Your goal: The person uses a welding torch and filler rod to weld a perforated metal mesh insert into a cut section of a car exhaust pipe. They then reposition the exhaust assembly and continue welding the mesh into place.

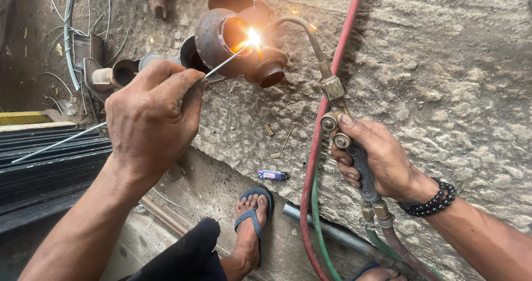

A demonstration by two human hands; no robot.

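I am pinching a thin metal filler rod (pixel 149 101) in my left hand (pixel 148 127), fingers closed tight around it; my knuckles are hiding the part I grip, so the rod is showing only as a long tail running left over the dark slats (pixel 50 165) and a short stretch reaching up to the flame. My right hand (pixel 382 162) is wrapped firmly around the handle of the gas torch (pixel 332 87), thumb lying by its brass valves; the curved tip is meeting the rod's end at a bright glare (pixel 254 37) on the rusty round pipe fitting (pixel 221 40), which is sitting on the rough concrete slab (pixel 443 93). The glare is washing out the joint itself, so I cannot make out the seam. The red hose (pixel 313 165) and green hose (pixel 316 203) are running down from the torch and off the bottom edge. A small blue and red lighter (pixel 272 174) is lying on the slab between my hands, its printing too small to make out. My sandalled foot (pixel 250 225) is resting below it, and my forearms are cut off by the frame.
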